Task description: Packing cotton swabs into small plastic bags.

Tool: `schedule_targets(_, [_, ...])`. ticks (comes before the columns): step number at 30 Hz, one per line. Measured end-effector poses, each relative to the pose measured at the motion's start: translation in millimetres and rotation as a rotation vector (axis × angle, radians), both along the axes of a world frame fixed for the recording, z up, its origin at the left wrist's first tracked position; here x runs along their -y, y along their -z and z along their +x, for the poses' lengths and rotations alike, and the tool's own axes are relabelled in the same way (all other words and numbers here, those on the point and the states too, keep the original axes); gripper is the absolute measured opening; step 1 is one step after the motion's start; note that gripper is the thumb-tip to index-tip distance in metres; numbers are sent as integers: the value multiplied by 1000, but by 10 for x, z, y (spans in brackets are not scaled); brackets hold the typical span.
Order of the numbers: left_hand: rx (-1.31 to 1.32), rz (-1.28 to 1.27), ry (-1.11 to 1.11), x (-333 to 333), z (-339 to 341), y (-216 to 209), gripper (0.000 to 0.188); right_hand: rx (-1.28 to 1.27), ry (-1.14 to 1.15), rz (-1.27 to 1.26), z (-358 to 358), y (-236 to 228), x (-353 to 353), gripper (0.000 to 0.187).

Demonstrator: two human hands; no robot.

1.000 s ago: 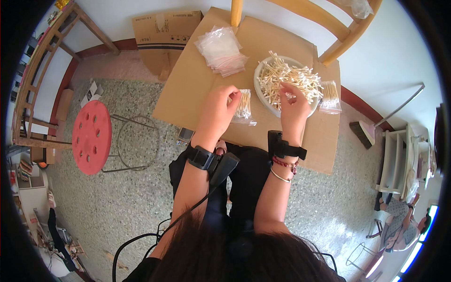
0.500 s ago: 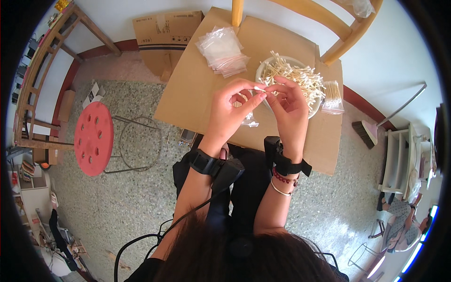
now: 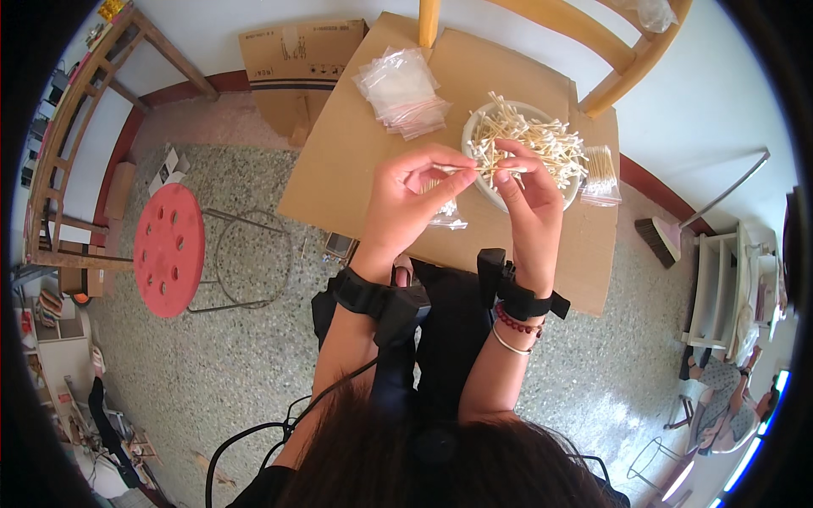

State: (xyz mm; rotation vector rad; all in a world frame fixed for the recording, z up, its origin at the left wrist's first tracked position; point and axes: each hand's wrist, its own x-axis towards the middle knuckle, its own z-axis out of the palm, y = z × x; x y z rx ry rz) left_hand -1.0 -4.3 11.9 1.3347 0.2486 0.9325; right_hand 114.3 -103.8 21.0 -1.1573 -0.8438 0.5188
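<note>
White-tipped cotton swabs [image 3: 517, 169] are pinched in left hand [image 3: 408, 196] and right hand [image 3: 533, 200], which partly hide a plastic bag [image 3: 450, 220] and bowl [image 3: 467, 136].

Left hand [image 3: 405, 193], right hand [image 3: 535, 201]: fingers [image 3: 460, 180] meeting moment ago, now slightly parted (well apart before that).

Left hand [image 3: 415, 193] and right hand [image 3: 535, 201] pinching cotton swabs [image 3: 483, 168] by the bowl's [image 3: 490, 196] near side, clear bags [image 3: 402, 91] left of it!
</note>
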Motion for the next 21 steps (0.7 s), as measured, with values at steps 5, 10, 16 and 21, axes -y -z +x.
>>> schedule_targets(5, [-188, 652, -375, -6, 48, 22, 16, 359, 211, -36, -12, 37, -36, 14])
schedule_targets(10, [-110, 555, -417, 7, 55, 43, 19, 521, 246, -88, -82, -56, -51, 21])
schedule_targets(16, [112, 157, -192, 26, -9, -17, 12, 360, 185, -60, -66, -35, -40, 21])
schedule_targets(21, [171, -4, 4, 11, -85, -57, 13, 378, 132, -15, -29, 24, -19, 17])
